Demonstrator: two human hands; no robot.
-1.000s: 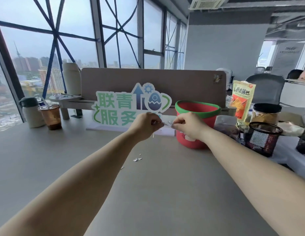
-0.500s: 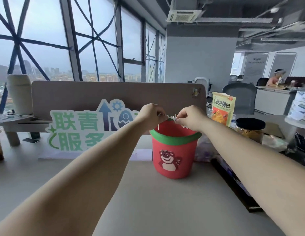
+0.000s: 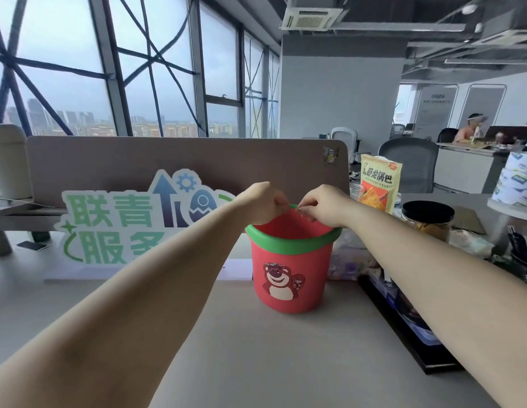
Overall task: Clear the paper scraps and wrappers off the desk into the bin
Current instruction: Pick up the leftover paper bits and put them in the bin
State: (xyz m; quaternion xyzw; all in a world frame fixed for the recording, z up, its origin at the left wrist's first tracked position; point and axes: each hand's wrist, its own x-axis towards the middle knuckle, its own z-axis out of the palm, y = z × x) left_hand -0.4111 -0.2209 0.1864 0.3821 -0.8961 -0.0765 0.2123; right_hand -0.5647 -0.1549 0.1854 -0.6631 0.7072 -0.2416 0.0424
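Bin (image 3: 287, 256), red with green rim, stood on our desk (image 3: 256, 363). Our left hand (image 3: 263, 203) and right hand (image 3: 324, 206) hung curled over its mouth; whether they pinched anything we could not tell.

An open-plan office high above a city. A grey desk (image 3: 256, 363) is backed by a brown divider (image 3: 168, 160), with a mesh chair (image 3: 409, 160) beyond it and a far desk (image 3: 468, 169) where a person (image 3: 469, 132) sits. Tall windows (image 3: 65, 69) show a skyline; a ceiling air unit (image 3: 312, 16) and bare ducts (image 3: 506, 22) hang overhead. A green cut-out sign (image 3: 124, 225) stands against the divider
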